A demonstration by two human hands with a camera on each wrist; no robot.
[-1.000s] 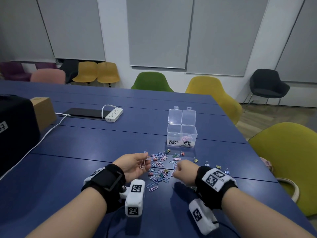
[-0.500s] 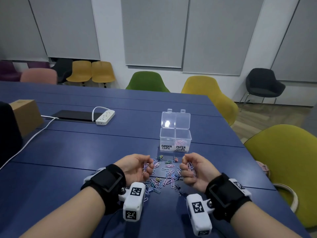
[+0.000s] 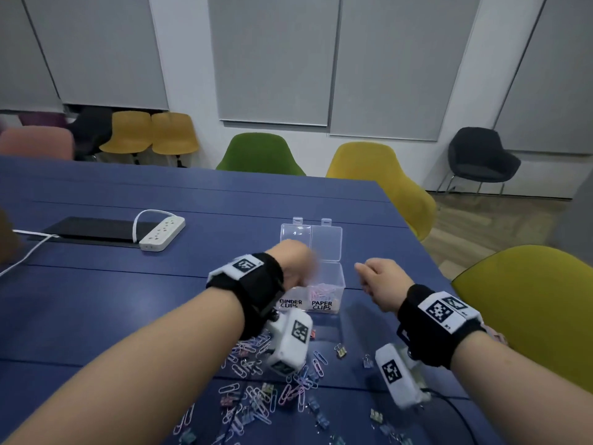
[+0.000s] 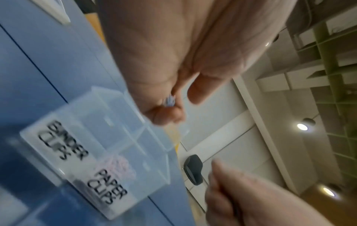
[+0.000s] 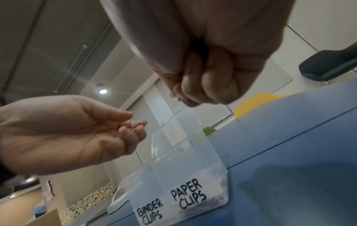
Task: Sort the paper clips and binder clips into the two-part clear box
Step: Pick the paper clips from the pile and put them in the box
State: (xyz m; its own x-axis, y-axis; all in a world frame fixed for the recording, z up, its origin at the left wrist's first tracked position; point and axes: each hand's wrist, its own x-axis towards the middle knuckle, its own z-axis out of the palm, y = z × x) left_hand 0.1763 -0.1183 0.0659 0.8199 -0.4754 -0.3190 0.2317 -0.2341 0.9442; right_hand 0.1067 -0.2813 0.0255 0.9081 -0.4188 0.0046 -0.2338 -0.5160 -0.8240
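The clear two-part box (image 3: 333, 281) stands open on the blue table, labelled BINDER CLIPS on the left and PAPER CLIPS on the right. Pink paper clips (image 3: 322, 292) lie in the right part. My left hand (image 3: 301, 264) hovers, blurred, above the box's left side. In the left wrist view its curled fingers pinch a few paper clips (image 4: 170, 101). My right hand (image 3: 365, 274) is a closed fist just right of the box, and what it holds is mostly hidden. A loose pile of paper clips and binder clips (image 3: 266, 390) lies on the table under my forearms.
A white power strip (image 3: 162, 234) and a black mat (image 3: 90, 229) lie at the left rear of the table (image 3: 96, 300). Green (image 3: 260, 152) and yellow (image 3: 378, 168) chairs stand behind it. Another yellow chair (image 3: 529, 293) stands close on the right.
Both hands, each holding paper clips, rose from the pile and moved forward to the box. The left hand is now over it and the right beside it.
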